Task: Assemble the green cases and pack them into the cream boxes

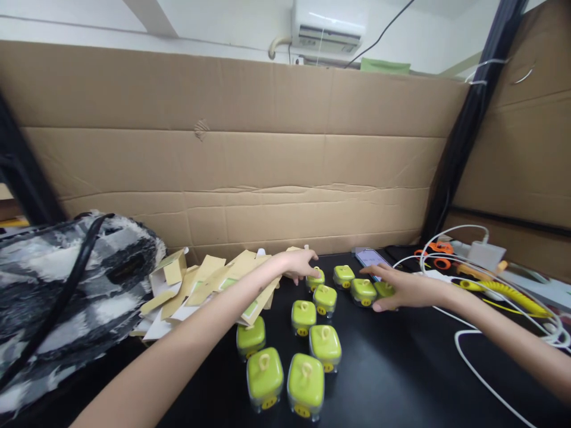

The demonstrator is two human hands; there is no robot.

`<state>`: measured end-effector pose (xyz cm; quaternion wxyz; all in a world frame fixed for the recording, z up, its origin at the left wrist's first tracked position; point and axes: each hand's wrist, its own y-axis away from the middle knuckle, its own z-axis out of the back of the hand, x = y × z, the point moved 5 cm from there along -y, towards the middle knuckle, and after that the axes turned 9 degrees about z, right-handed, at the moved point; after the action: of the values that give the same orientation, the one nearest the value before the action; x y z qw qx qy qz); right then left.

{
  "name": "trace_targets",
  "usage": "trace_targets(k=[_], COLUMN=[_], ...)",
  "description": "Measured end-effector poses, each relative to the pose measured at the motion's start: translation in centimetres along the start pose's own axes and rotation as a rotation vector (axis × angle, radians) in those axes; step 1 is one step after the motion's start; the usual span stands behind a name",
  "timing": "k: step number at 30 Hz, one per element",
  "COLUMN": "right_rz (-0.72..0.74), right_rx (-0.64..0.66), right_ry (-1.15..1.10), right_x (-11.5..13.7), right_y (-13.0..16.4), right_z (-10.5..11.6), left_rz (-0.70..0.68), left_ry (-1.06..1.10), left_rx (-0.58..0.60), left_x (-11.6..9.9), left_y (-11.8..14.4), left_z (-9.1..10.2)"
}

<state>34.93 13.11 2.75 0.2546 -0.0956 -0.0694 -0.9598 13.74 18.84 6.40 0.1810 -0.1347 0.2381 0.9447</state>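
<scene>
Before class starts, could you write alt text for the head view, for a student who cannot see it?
About ten green-lidded boxes stand on a black table, with a person's left hand at one far box and right hand at another. Cartons lie piled at left, a phone lies beyond the right hand, cables at right, and a cardboard panel stands behind.

Ten lidded containers, one lit phone

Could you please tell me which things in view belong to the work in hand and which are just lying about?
Belonging, it seems:
green-lidded containers, with the left hand and right hand each at one
perhaps the cardboard packaging beside them

Apparently lying about:
phone
yellow coiled cord
white adapter
patterned fabric bundle
</scene>
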Motion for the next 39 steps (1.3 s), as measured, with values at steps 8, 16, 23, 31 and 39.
trace_targets(k=[8,16,23,31,39], right_rz=[-0.036,-0.112,-0.012,0.047,0.284], right_rx=[0.038,-0.028,-0.019,-0.205,-0.216], right_ry=[0.089,0.282,0.195,0.217,0.250], right_x=[0.1,-0.9,-0.6,0.9,9.4], right_y=[0.1,-3.9,-6.5,-5.2,-4.3], right_z=[2.0,5.3,2.6,2.5,-0.6], left_rz=[0.020,-0.011,-0.020,-0.040,-0.117], left_ry=[-0.073,-0.273,-0.381,-0.357,-0.433], left_rx=[0.128,-0.053,-0.164,-0.307,-0.034], left_x=[-2.2,-4.3,-1.5,-2.0,0.2], left_y=[-4.4,-4.8,-4.2,-1.8,6.4], left_z=[-1.4,-1.1,0.5,1.0,0.4])
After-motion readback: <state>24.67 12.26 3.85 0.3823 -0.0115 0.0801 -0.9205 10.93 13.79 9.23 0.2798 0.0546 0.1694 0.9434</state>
